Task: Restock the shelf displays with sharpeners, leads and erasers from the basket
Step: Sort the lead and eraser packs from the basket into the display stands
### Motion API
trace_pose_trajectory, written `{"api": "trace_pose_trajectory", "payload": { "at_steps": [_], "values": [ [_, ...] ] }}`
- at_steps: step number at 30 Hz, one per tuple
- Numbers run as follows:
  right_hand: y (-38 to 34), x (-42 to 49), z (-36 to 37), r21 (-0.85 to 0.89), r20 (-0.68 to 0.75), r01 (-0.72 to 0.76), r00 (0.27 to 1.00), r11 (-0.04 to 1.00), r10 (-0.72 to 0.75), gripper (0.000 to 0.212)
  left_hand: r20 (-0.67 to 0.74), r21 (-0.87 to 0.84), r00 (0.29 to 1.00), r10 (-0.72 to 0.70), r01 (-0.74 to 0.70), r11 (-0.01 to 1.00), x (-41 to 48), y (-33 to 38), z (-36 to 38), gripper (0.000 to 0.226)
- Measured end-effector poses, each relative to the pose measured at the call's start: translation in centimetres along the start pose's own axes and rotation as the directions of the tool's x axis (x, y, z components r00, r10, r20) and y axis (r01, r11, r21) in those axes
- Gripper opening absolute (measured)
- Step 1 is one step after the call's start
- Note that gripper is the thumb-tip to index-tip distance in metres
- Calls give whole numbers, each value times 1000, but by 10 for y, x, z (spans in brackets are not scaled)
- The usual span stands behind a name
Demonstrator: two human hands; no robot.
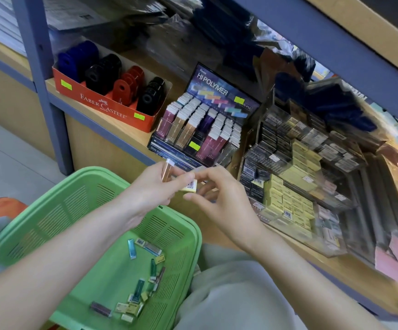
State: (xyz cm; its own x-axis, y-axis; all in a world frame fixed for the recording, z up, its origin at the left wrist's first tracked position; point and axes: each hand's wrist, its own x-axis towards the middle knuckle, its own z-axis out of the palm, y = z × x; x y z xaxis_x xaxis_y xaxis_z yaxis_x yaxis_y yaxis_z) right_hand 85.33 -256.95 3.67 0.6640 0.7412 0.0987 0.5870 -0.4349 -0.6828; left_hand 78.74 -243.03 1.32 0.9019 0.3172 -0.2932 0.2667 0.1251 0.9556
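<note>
- My left hand (154,186) holds a copper slim case (165,173) upright between thumb and fingers. It is above the far rim of the green basket (93,173), just in front of the shelf (122,126).
- A small yellow box (191,186) with a barcode sits at the fingertips of the same hand.
- My right hand (221,201) is curved narrowly around this box, with the index above and the thumb below. I cannot tell whether it pinches the box already or only comes near.
- Both pieces look light and stiff. The copper case is glossy, so I think it can slip; I would take it by the long flat sides. The yellow box is cardboard and could be crushed, so a soft pinch on two opposite faces seems enough.
- The basket holds only a few loose pieces now: teal cases (131,248), yellow boxes (124,307) and a purple case (100,308), scattered on the bottom.
- The red tray (98,103) on the shelf holds sharpeners (102,70) in rows — blue, black and red.
- The Hi-Polymer display (217,89) beside it has slim cases (200,120) standing in tight rows, some copper. I judge my copper case belongs there.
- The clear stand (300,163) further right has tiers of small black and yellow boxes — probably the place for the yellow box.
</note>
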Motion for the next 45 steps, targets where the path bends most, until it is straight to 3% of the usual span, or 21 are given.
{"api": "trace_pose_trajectory", "payload": {
  "at_steps": [3,7,13,15,18,23,28,32,35,39,41,45],
  "values": [
    [1,-8,-6,-70,-16,45,999,997,-46,25,75,10,997,1,-2,1000,-2,1,6,31],
    [4,-19,-11,-87,-58,12,998,996,-17,14,161,-104,987,-3,20,994,-11,1,16,27],
    [8,-42,-24,-54,-58,-82,995,995,79,13,193,-20,979,65,-62,998,-26,-2,34,25],
    [11,-48,-27,-70,-85,-39,996,997,33,5,163,-5,984,71,-71,997,-28,-1,40,22],
    [16,-58,-35,-151,-112,49,991,987,-67,25,144,-30,986,84,-80,996,-32,4,52,27],
    [26,-76,-64,-295,-198,157,955,942,-221,28,198,22,975,96,-103,994,-37,18,85,22],
    [54,-100,-100,-345,-217,96,960,934,-179,25,260,103,962,85,-115,988,-31,32,124,27],
    [100,-104,-143,-421,-345,-185,938,888,32,26,253,107,966,58,-87,990,-21,40,147,26],
    [132,-103,-168,-474,-320,-309,933,825,165,30,279,169,950,137,-189,967,-14,37,152,31],
    [153,-96,-178,-576,-182,-296,955,762,233,32,285,224,937,199,-267,937,-9,34,154,28],
    [159,-92,-177,-608,-115,-241,970,757,216,29,245,246,954,175,-235,940,-7,33,155,15],
    [166,-90,-176,-624,-110,-201,979,755,170,29,164,249,981,108,-147,957,-2,31,157,29]
  ]
}}
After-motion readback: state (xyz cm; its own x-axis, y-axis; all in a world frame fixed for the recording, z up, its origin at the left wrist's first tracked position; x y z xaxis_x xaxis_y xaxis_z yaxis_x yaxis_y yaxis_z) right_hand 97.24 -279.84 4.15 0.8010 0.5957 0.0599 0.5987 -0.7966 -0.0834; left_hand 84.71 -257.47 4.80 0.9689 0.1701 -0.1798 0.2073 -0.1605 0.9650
